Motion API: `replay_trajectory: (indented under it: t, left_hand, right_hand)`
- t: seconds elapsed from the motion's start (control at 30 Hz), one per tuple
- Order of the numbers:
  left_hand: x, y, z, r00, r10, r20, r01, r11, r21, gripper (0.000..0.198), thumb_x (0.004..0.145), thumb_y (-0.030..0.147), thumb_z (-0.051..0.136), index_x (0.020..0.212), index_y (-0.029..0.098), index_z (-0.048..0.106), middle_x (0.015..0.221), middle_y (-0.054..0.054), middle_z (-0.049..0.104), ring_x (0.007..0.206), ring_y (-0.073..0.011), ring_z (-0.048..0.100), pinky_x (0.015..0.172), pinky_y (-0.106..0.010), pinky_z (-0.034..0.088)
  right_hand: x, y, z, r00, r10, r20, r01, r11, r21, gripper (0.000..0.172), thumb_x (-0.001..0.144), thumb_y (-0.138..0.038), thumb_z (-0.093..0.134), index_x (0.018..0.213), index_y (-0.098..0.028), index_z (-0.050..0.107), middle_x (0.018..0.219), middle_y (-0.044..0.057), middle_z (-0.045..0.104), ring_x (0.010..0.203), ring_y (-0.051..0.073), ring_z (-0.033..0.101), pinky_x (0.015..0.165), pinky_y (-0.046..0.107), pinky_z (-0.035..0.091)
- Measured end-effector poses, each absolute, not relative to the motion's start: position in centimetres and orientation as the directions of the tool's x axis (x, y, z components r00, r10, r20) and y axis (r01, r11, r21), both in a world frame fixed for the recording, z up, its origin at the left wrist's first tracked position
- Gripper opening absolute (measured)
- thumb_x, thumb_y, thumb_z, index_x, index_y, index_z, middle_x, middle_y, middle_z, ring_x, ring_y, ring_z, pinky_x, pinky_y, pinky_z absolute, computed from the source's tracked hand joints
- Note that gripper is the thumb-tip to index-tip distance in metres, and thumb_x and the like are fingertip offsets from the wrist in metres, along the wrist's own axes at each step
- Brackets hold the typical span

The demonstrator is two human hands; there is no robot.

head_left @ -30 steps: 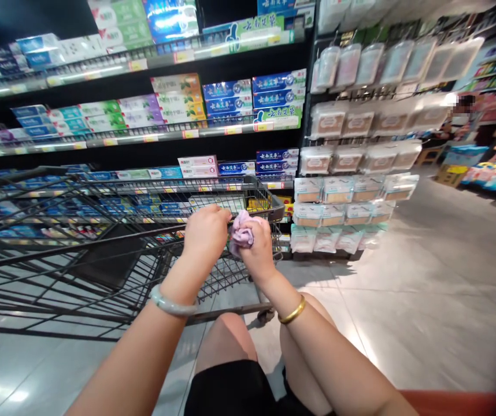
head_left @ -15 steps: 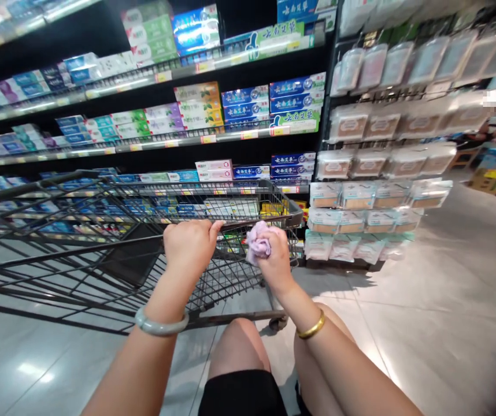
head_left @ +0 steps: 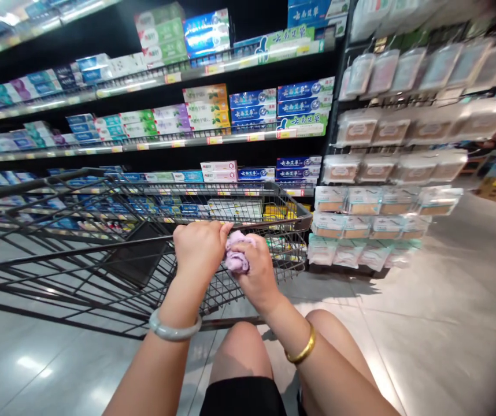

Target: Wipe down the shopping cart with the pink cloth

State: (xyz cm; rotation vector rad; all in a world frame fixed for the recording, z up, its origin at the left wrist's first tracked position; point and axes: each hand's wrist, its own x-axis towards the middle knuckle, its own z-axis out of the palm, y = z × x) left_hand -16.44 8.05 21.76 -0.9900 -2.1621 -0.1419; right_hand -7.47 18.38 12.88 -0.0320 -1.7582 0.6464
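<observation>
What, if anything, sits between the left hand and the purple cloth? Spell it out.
Nothing visible does. The left hand grips the cart's bar right beside the purple cloth, which the right hand holds bunched; the left fingertips appear to touch it.

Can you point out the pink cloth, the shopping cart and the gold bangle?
pink cloth point(head_left: 236, 258), head view, middle of the bunched part.
shopping cart point(head_left: 293, 203), head view, top rim.
gold bangle point(head_left: 302, 349), head view, outer band.

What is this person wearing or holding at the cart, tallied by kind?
Pale green stone bangle, on the left wrist: 1
Gold metal bangle, on the right wrist: 1
Crumpled lilac cloth, gripped in the right hand: 1
Black wire shopping cart, held by the left hand: 1
Total: 4
</observation>
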Motion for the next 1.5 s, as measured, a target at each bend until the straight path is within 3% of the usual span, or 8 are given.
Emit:
replay_trajectory:
  t: [0.23,0.43,0.67,0.9,1.13,1.2,1.33,1.5]
  left_hand:
    - [-15.7,8.5,21.6,-0.417,0.603,0.68,0.691,0.696,-0.193,0.059,0.105,0.053,0.027,0.079,0.019,0.067,0.077,-0.009,0.072,0.077,-0.0287,0.066,0.067,-0.039,0.022]
    - [-14.8,8.8,21.7,-0.437,0.603,0.668,0.677,0.709,-0.197,0.052,0.106,0.047,0.03,0.079,0.021,0.066,0.077,-0.007,0.071,0.078,-0.0284,0.066,0.067,-0.04,0.023]
    - [-13.6,9.5,21.6,-0.412,0.603,0.683,0.676,0.705,-0.214,0.057,0.105,0.051,0.027,0.08,0.02,0.068,0.077,-0.008,0.072,0.076,-0.0263,0.065,0.068,-0.041,0.024]
    - [-13.1,10.5,21.1,-0.39,0.598,0.7,0.685,0.696,-0.214,0.06,0.105,0.051,0.023,0.079,0.02,0.068,0.076,-0.01,0.071,0.075,-0.0277,0.063,0.068,-0.04,0.023]
    - [-12.4,11.2,21.0,-0.397,0.59,0.703,0.699,0.691,-0.185,0.061,0.105,0.051,0.022,0.077,0.02,0.068,0.076,-0.009,0.071,0.075,-0.0276,0.064,0.069,-0.041,0.024]
    - [-12.2,11.3,21.1,-0.407,0.586,0.7,0.696,0.696,-0.177,0.061,0.105,0.05,0.022,0.078,0.02,0.068,0.077,-0.009,0.071,0.076,-0.0277,0.064,0.069,-0.041,0.024]
    - [-12.1,11.2,21.2,-0.403,0.591,0.699,0.697,0.693,-0.184,0.061,0.105,0.049,0.021,0.079,0.02,0.068,0.078,-0.009,0.071,0.077,-0.0279,0.065,0.068,-0.041,0.024]
    - [-12.6,10.9,21.0,-0.387,0.612,0.69,0.721,0.667,-0.187,0.061,0.104,0.049,0.022,0.08,0.02,0.069,0.077,-0.01,0.071,0.075,-0.0269,0.064,0.069,-0.041,0.026]
  right_hand:
    - [-6.5,21.4,13.5,0.051,0.607,0.793,-0.195,0.785,-0.588,0.038,0.075,-0.008,0.061,0.108,-0.024,0.065,0.121,0.009,0.056,0.12,0.025,0.056,0.106,0.048,0.048]
    - [-7.2,18.9,13.5,-0.19,0.365,0.911,-0.374,0.831,-0.411,0.038,0.081,-0.013,0.068,0.116,-0.028,0.066,0.129,0.009,0.059,0.122,0.025,0.06,0.103,0.044,0.053]
    - [-5.3,23.0,14.4,0.086,0.622,0.779,-0.248,0.77,-0.588,0.033,0.078,-0.01,0.063,0.108,-0.024,0.066,0.12,0.009,0.061,0.118,0.026,0.06,0.106,0.048,0.048]
    - [-4.7,22.3,13.2,-0.122,0.425,0.897,-0.263,0.858,-0.442,0.029,0.082,-0.015,0.067,0.108,-0.028,0.065,0.123,0.007,0.059,0.119,0.024,0.059,0.104,0.044,0.05]
    - [-4.0,26.2,10.5,0.167,0.743,0.648,-0.159,0.669,-0.726,0.027,0.076,-0.014,0.063,0.101,-0.023,0.058,0.109,0.006,0.057,0.107,0.021,0.057,0.102,0.044,0.047]
    - [-4.4,24.4,10.3,0.094,0.732,0.675,-0.182,0.679,-0.711,0.027,0.076,-0.012,0.061,0.101,-0.024,0.058,0.11,0.006,0.057,0.108,0.021,0.057,0.101,0.043,0.047]
    - [-4.8,21.7,10.4,-0.131,0.512,0.849,-0.234,0.816,-0.528,0.029,0.077,-0.013,0.066,0.102,-0.026,0.061,0.112,0.006,0.057,0.115,0.023,0.056,0.101,0.042,0.048]
    - [-4.1,24.9,10.0,0.108,0.615,0.781,-0.101,0.789,-0.607,0.023,0.077,-0.014,0.063,0.098,-0.024,0.059,0.105,0.006,0.057,0.108,0.023,0.056,0.098,0.043,0.048]
